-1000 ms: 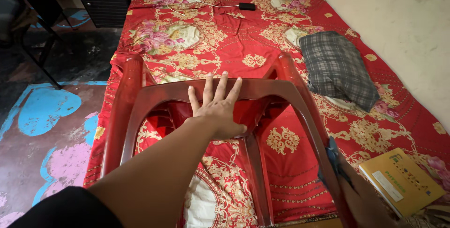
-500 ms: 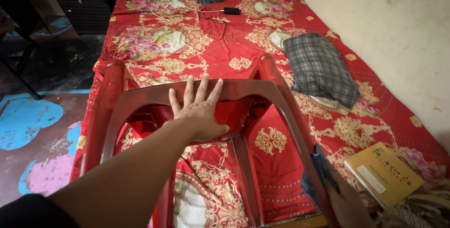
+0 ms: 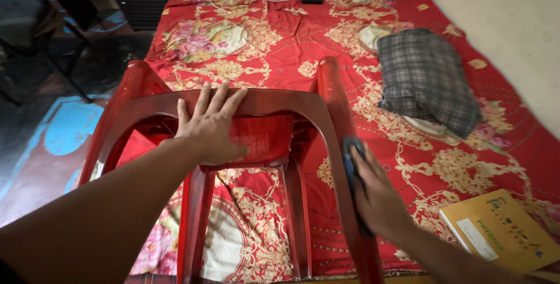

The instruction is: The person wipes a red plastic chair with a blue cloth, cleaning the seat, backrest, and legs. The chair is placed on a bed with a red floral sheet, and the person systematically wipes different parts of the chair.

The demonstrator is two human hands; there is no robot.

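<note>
Right hand point(image 3: 376, 196) is now up in view, having risen from the lower corner, fingers clenched around a dark blue cloth point(image 3: 352, 164) and pressing it against the right leg of the overturned glossy red plastic chair point(image 3: 326, 120). Leg's long axis is running away from the person, lying on the red floral bedsheet point(image 3: 280, 33). Left hand point(image 3: 211, 126) is staying flat, fingers spread, released, bracing the chair.

The left hand point(image 3: 211, 127) lies flat on the red plastic chair point(image 3: 262, 138). The right hand point(image 3: 376, 193) presses a dark cloth point(image 3: 352, 158) against the chair's leg, with a yellow book point(image 3: 501, 228) just right of it on the bed point(image 3: 280, 33).
</note>
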